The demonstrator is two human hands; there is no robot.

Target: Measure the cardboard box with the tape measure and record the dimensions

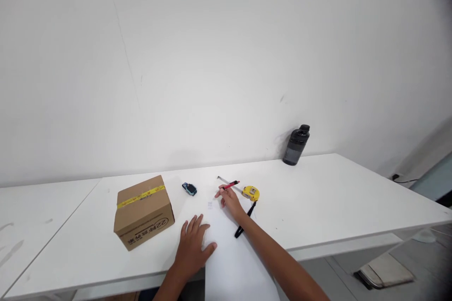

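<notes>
1. Paper (233, 258) is lying on the white table (353, 197), its near end stretching past the front edge, with faint printed marks showing near its far left corner.
2. Right hand (231, 201) is holding a red and black pen (231, 185) between thumb and fingers near the paper's far end; whether the pen is touching anything below, I cannot tell.
3. Left hand (193, 244) is resting palm down at the paper's left edge, its 4 fingers spreading wide over the table and its thumb reaching toward the sheet.
4. Yellow tape measure (251, 192) is lying just beyond the right hand, its blade (221, 178) extending leftward past the pen.
5. Black strap (252, 209) is trailing from the tape measure, passing partly under the right forearm.
6. Dark watch (190, 189) is lying beyond the left hand.
7. Cardboard box (144, 211) is standing left of the watch, 1 yellow strip crossing its top and "22" showing on its near side.
8. Dark bottle (296, 145) is standing near the wall (226, 66), well apart from both hands.
</notes>
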